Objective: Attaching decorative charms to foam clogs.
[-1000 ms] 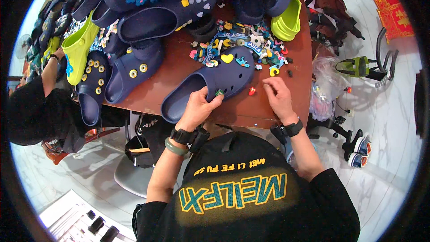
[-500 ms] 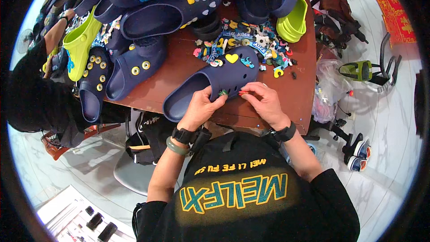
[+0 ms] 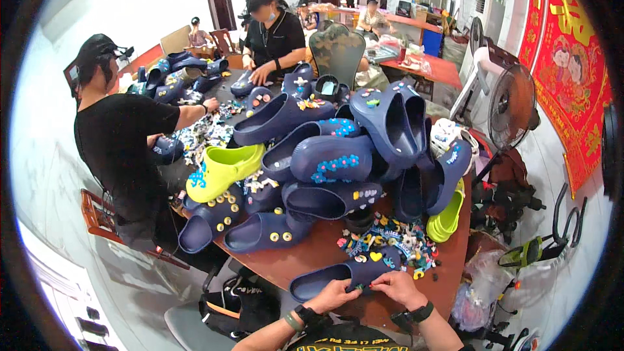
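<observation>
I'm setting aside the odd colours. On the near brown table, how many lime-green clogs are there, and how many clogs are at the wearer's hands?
lime-green clogs: 2 (one at the pile's left, one at its right)
navy clog at the left hand and right hand: 1
Total: 3
The piled navy clogs overlap too much to count.

A navy blue foam clog lies on its side along the near edge of the brown table (heel end pointing toward nine o'clock, toe toward three). Its upper faces the person, and small coloured charms sit just beyond it at one o'clock.
</observation>
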Demonstrator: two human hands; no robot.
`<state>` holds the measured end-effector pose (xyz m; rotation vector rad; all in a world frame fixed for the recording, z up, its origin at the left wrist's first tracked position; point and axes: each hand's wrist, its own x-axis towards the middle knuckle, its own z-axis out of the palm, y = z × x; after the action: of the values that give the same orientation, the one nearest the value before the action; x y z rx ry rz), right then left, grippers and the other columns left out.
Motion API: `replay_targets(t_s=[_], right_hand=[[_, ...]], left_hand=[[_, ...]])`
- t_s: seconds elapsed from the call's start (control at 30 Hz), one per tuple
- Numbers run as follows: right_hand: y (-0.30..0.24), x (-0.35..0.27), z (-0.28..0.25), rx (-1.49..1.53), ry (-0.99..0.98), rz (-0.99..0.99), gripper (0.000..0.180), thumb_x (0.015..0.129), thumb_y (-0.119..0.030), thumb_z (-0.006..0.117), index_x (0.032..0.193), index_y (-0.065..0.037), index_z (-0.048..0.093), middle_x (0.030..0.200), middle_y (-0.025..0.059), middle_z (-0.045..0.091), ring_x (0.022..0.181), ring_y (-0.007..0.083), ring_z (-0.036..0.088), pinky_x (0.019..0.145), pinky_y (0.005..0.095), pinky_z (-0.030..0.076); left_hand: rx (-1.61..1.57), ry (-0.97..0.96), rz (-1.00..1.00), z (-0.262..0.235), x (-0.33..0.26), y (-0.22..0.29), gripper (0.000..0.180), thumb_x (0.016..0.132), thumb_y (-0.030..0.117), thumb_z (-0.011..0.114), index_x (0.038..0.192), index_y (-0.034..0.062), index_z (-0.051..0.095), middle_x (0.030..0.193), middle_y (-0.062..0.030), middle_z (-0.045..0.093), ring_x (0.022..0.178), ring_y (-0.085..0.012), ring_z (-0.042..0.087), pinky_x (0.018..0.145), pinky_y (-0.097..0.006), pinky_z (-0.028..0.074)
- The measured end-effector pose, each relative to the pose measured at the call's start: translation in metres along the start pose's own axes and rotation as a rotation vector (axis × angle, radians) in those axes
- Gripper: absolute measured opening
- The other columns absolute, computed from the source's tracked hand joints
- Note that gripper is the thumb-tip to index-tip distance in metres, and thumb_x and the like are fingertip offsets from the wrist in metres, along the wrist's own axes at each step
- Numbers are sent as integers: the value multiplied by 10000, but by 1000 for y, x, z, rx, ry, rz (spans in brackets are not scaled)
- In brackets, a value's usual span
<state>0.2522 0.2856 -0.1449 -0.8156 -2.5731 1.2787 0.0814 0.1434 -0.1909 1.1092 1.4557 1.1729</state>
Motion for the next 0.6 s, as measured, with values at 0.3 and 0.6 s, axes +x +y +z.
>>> replay_targets(t_s=[0.3,0.6], right_hand=[[-5,36,-20,-222,-159,198,267,714,-318,792,742,-67,704,677,44,686,605,136,636,566,281,482],[-4,55,-23,39,-342,503,295,689,-294,808,688,-24,689,630,39,669,560,129,638,527,263,502]], left_hand=[[91,-89,-149,-15,14,15,376,898,333,639,1080,5,634,787,14,617,730,-55,482,628,-259,449],[137,-97,-152,-12,16,-8,367,887,298,640,1046,-31,609,754,-54,598,709,-91,514,630,-284,459]])
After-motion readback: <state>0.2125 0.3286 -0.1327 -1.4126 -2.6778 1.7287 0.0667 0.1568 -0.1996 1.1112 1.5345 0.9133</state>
